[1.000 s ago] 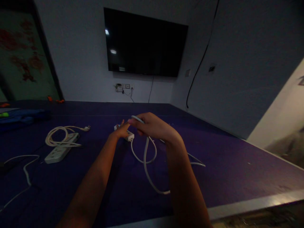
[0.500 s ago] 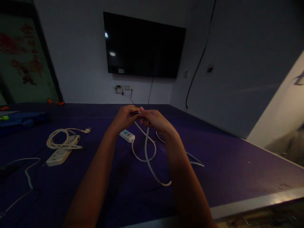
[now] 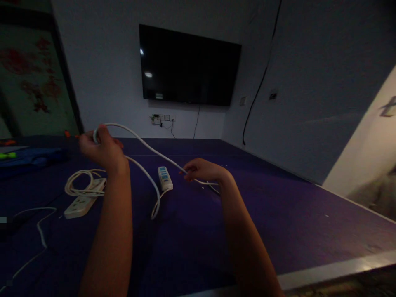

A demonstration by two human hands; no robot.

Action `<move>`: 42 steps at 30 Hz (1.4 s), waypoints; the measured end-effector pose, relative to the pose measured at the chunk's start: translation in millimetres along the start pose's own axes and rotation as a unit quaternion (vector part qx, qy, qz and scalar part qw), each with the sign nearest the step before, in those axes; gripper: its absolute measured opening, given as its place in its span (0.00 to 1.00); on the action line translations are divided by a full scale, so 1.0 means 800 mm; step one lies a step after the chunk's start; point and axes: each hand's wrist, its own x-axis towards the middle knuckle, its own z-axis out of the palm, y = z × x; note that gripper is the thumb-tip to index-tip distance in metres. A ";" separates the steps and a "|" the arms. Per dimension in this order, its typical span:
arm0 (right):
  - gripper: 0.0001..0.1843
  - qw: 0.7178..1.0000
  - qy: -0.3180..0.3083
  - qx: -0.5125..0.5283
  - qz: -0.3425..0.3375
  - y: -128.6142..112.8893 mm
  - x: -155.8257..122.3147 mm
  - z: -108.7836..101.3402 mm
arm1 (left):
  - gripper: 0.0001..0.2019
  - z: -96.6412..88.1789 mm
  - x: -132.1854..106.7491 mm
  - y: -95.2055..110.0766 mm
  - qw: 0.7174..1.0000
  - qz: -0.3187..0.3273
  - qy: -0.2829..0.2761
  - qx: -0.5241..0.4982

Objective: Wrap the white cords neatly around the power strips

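"Is the white cord [image 3: 154, 151] coiled?"
"No: the left hand [image 3: 105, 149] and right hand [image 3: 202, 168], well apart, grip it in an open arc. Its power strip [image 3: 165, 178] lies on the surface [image 3: 278, 222]; another strip [image 3: 79, 207] bears looped cord [image 3: 84, 192]."

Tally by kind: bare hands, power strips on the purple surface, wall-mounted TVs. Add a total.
Hands: 2 (left hand and right hand, both holding a pale cord)
Power strips: 2 (middle strip; left strip, with a coiled cord over it)
TVs: 1 (black TV)
Total: 5
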 end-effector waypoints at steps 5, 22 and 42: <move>0.08 0.991 0.133 0.027 -0.016 0.026 0.004 -0.018 | 0.12 -0.005 0.009 0.003 0.996 -0.059 0.022 -0.055; 0.13 0.746 0.381 0.470 -0.279 -0.010 -0.011 -0.036 | 0.30 0.045 -0.149 -0.017 0.690 -0.185 -0.690 0.114; 0.16 0.923 0.322 -0.108 0.183 0.116 0.007 -0.054 | 0.09 0.046 -0.080 -0.022 0.883 -0.280 -0.347 -0.146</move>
